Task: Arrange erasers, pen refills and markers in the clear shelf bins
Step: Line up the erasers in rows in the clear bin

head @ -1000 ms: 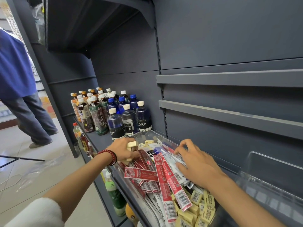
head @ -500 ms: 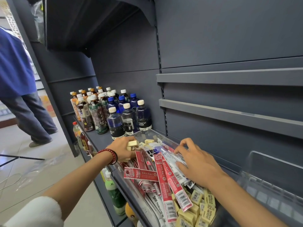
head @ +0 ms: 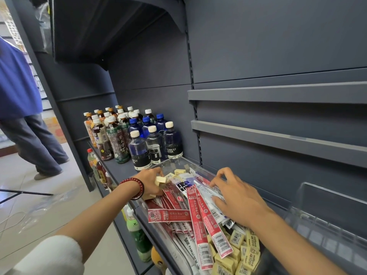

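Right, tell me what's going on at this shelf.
A person is sorting stationery in a clear plastic shelf bin. The left hand grips a few small cream eraser blocks at the bin's far end. The right hand rests with spread fingers on long white and red pen refill packets in the middle. Yellow barcoded erasers are piled at the near end; bottled drinks stand beyond.

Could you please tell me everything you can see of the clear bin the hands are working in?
The clear bin is a long, transparent plastic trough with thin upright walls, sitting on the dark shelf beside the bottles. It holds red refill packs, white packs and cream erasers in a jumble. The left hand grips erasers at its far end; the right hand rests on the white packs.
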The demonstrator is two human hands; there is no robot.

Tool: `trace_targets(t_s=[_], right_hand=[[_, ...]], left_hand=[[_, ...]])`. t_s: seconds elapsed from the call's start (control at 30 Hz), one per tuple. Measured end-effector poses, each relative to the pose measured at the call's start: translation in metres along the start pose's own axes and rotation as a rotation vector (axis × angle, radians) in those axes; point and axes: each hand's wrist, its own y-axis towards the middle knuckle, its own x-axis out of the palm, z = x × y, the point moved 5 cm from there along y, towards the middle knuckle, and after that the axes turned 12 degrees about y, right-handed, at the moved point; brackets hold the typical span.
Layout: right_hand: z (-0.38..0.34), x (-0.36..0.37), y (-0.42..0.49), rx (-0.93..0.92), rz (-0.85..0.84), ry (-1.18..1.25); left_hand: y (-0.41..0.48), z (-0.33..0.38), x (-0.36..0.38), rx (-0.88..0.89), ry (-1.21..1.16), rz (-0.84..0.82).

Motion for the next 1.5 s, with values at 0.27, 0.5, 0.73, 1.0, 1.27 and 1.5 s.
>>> trace_targets(t_s=[0.27, 0.5, 0.73, 1.0, 1.27, 1.5], right_hand=[[0.000, -0.001, -0.001, 0.003, -0.003, -0.007], [-0.001, -0.002, -0.001, 0.007, -0.001, -0.003], [-0.002, -0.002, -0.001, 0.007, -0.013, -0.003], [-0.002, -0.002, -0.001, 0.014, -0.020, -0.001], [-0.001, 0.000, 0.000, 0.029, -0.014, 0.004], [-0.017, -0.007, 0.001, -0.048, 0.127, 0.084]], left_hand=[[-0.002, 0.006, -0.003, -0.094, 0.032, 0.117], [0.001, 0.003, -0.001, -0.115, 0.006, 0.068], [0.002, 0.004, 0.002, -0.114, 0.047, -0.034], [0.001, 0.006, 0.004, -0.056, 0.097, -0.095], [0.004, 0.003, 0.006, -0.042, 0.034, -0.075], [-0.009, 0.005, -0.003, -0.070, -0.129, 0.067]])
